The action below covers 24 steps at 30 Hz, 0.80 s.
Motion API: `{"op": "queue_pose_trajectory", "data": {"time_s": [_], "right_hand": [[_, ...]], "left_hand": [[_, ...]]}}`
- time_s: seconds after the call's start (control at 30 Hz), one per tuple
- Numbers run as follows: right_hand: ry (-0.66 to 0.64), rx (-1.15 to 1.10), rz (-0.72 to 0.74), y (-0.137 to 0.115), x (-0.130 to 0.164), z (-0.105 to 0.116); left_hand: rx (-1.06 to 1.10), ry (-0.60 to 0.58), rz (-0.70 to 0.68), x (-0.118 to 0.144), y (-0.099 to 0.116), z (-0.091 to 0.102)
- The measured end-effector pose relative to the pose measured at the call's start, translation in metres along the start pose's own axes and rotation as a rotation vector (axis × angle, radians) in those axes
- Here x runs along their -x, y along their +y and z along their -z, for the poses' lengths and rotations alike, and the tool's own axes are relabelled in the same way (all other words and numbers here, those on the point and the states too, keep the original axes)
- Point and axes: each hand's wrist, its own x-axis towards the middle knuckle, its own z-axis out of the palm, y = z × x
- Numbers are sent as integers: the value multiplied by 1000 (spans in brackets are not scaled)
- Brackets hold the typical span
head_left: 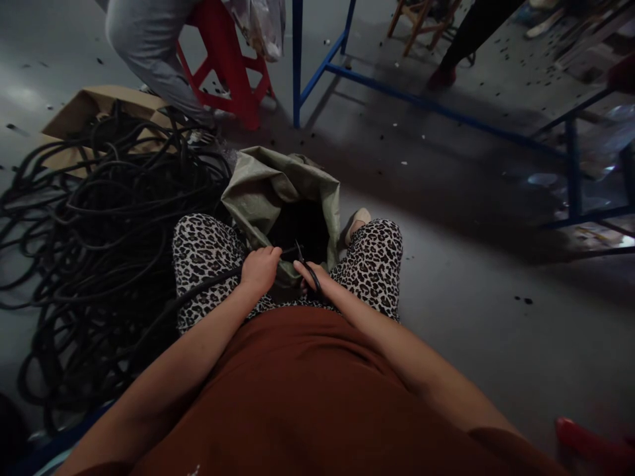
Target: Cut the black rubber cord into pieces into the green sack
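My left hand [260, 268] is closed around a black cable [208, 283] that runs over my left knee from the heap on the floor. My right hand [308, 276] grips a pair of black-handled cutters [303, 259], their tip pointing at the cable end just past my left hand. Both hands hover over the mouth of an open green woven sack [258, 192] that stands between my knees. The inside of the sack is dark and I cannot see what lies in it.
A big tangle of black cable [89, 225] lies on the floor at my left, partly over a cardboard box [94, 106]. Another person's grey-trousered leg [149, 53] is beside a red stool [228, 66]. A blue metal frame [431, 109] crosses the back.
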Motion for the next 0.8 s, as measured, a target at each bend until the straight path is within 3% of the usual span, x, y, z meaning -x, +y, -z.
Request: {"op": "queue_pose_trajectory", "data": {"time_s": [0.4,0.8], "right_hand": [[71,151,20,-12,10,2],[115,181,-50,3,-2,4]], "left_hand": [[52,-58,37,-3,5,2],[48,-74,34,-12,6,-5]]}}
